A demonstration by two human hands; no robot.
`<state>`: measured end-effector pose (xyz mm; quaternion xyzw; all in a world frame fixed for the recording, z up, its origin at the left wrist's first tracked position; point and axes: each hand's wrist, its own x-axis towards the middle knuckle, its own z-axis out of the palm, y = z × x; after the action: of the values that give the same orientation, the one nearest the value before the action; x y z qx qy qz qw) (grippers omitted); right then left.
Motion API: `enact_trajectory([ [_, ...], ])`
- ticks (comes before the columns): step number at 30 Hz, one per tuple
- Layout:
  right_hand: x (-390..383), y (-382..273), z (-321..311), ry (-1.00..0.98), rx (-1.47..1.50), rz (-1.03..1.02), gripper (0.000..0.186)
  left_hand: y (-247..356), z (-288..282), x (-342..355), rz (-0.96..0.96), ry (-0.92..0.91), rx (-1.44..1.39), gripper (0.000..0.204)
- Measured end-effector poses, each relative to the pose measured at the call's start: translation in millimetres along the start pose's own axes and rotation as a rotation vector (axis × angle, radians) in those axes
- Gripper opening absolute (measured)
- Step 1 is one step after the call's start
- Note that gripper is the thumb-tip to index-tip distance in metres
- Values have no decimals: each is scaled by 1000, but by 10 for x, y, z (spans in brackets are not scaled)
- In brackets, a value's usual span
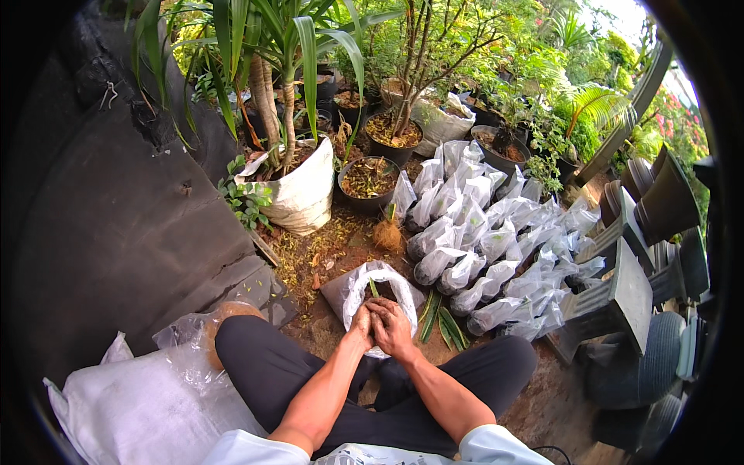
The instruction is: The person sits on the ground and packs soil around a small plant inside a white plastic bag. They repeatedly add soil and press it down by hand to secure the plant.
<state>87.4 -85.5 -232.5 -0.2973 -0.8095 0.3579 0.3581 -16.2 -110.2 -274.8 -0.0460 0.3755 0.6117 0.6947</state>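
Note:
My left hand (360,324) and my right hand (390,326) are pressed together, fingers closed and smeared with dark soil. A narrow green leaf cutting (373,287) sticks up from between them; its lower end is hidden in my grip, and whatever is around it cannot be made out. Both hands are over the mouth of a pale plastic sack (377,273), rolled open, with brown soil (401,291) inside. Beyond the sack sits a brown fibrous ball (387,235) with a green shoot on top. Long green leaves (449,328) with yellowish edges lie right of the sack.
Rows of clear plastic bags (473,256) with dark contents stand to the right. Farther right are stacked dark planters (612,302). A white sack planter (298,194) and black pots (367,184) line the back. White sacking (147,403) lies at my left, below a dark sheet (132,248).

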Motion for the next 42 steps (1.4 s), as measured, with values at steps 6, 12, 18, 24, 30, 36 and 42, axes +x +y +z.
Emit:
enact_trajectory([
  [6,73,-70,-60,111,58,89,28,230,226,-148,-151,170,-67,48],
  [12,-49,-81,34,130,-89,-34,25,85,109,-38,-41,54,-154,47],
  [18,-79,-77,24,68,-31,-33,23,-55,-141,112,-111,-17,-170,37],
  [24,5,-152,12,314,266,281,33,170,53,75,-209,22,-259,49],
  [30,-61,-191,19,191,99,207,29,179,261,-231,-159,144,-177,54],
  [36,-78,-208,19,186,-10,40,26,113,273,-234,-58,116,-156,53],
  [42,-14,-134,2,171,21,180,26,194,323,-180,-30,283,63,62],
])
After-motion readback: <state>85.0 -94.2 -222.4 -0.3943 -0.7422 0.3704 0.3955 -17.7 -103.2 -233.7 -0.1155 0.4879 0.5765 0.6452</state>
